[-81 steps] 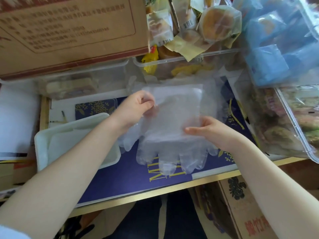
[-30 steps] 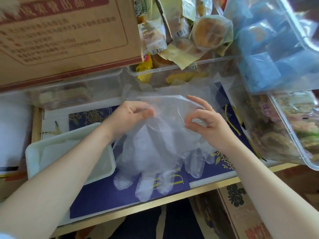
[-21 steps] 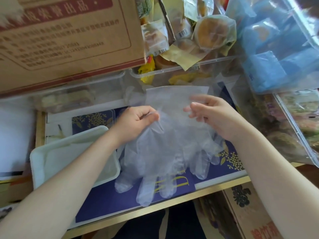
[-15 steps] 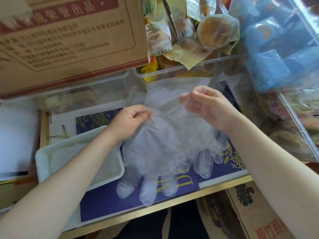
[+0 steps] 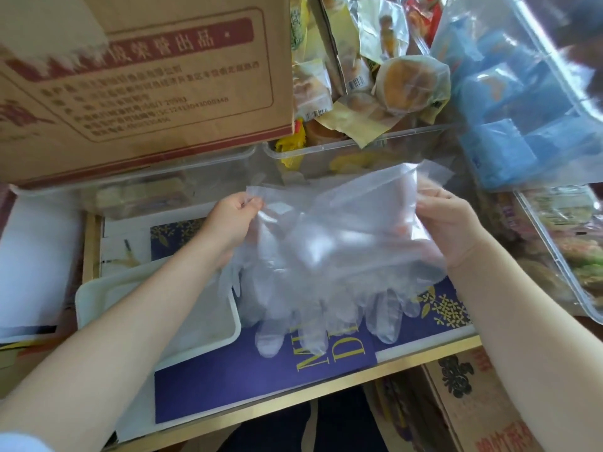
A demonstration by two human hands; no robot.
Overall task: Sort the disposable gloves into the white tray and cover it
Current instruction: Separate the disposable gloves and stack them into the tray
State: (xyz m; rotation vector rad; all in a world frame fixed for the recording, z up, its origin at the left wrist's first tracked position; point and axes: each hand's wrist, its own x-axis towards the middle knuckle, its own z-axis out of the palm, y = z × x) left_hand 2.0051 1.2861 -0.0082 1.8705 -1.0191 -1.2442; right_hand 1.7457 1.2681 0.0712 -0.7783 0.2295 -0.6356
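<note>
Fingers point(image 5: 430, 194) pinch clear gloves point(image 5: 326, 256) above a purple mat point(image 5: 261, 373) among stacked snack bins point(image 5: 561, 243).

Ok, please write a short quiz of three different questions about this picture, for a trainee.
1. True or false: the disposable gloves already lie inside the white tray.
2. Which hand's forearm crosses over the tray: A) left hand B) right hand?
3. Fill in: the glove fingertips hang over the ___ printed mat.

Key: 1 false, both hands hold them spread above the mat, right of the tray. 2 A. 3 blue.
</note>
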